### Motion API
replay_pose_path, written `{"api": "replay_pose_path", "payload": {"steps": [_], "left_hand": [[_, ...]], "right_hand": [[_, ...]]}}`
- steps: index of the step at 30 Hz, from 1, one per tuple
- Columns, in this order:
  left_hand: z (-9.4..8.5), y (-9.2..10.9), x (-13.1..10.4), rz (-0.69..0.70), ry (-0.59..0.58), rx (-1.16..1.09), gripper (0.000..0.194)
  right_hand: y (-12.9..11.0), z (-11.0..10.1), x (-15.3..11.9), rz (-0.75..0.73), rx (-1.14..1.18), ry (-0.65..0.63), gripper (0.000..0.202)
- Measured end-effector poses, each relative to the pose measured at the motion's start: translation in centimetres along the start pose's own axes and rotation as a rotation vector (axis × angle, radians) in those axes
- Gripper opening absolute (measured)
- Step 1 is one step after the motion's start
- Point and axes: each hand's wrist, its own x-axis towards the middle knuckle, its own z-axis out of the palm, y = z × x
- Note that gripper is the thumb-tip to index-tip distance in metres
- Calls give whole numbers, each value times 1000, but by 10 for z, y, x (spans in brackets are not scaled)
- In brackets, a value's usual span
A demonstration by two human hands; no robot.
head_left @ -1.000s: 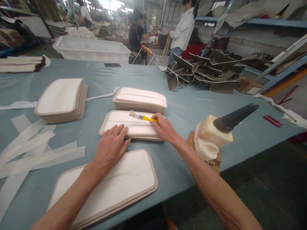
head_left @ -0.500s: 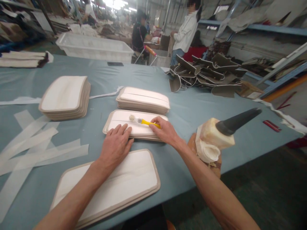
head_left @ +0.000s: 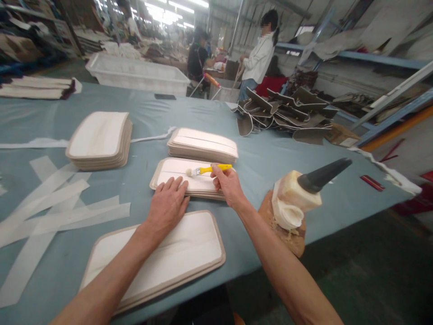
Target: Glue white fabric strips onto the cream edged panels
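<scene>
My right hand point(head_left: 227, 184) is closed around the yellow handle of a paintbrush point(head_left: 207, 170). Its pale bristles meet or hover just over a stack of white panels with beige edges point(head_left: 169, 168); I cannot tell which. My left hand point(head_left: 170, 198) lies with fingers stretched out on the near left part of that stack. Below my left wrist is a larger stack of white panels point(head_left: 192, 239), partly covered by my forearm. A similar narrow stack point(head_left: 203, 140) sits just behind the one under the brush.
Right of my arm, a glue-smeared container with a black handle point(head_left: 297, 194) stands on a brown board point(head_left: 267, 212). Another panel stack point(head_left: 98, 135) and whitish strips point(head_left: 64, 216) lie left. Grey-brown pieces point(head_left: 284, 113) are heaped behind. Beyond the table, one person point(head_left: 259, 58) stands.
The brush handle has swung up and away from me, and the bristles have shifted slightly right and nearer. My left hand stays on the stack. The whole view has shifted slightly.
</scene>
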Motion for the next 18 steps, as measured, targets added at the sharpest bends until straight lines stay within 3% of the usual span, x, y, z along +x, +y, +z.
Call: {"api": "replay_pose_path", "payload": {"steps": [4, 9, 13, 18], "left_hand": [[0, 1, 0, -3, -20, 18, 45], [-1, -1, 1, -8, -51, 56, 46], [-4, 1, 4, -1, -72, 81, 48], [-4, -2, 8, 29, -51, 17, 48]], "right_hand": [[9, 17, 7, -171, -138, 115, 46], [1, 1, 13, -111, 53, 267, 42], [-17, -38, 0, -99, 97, 364, 45], [-46, -119, -58, -227, 4, 512, 40]]}}
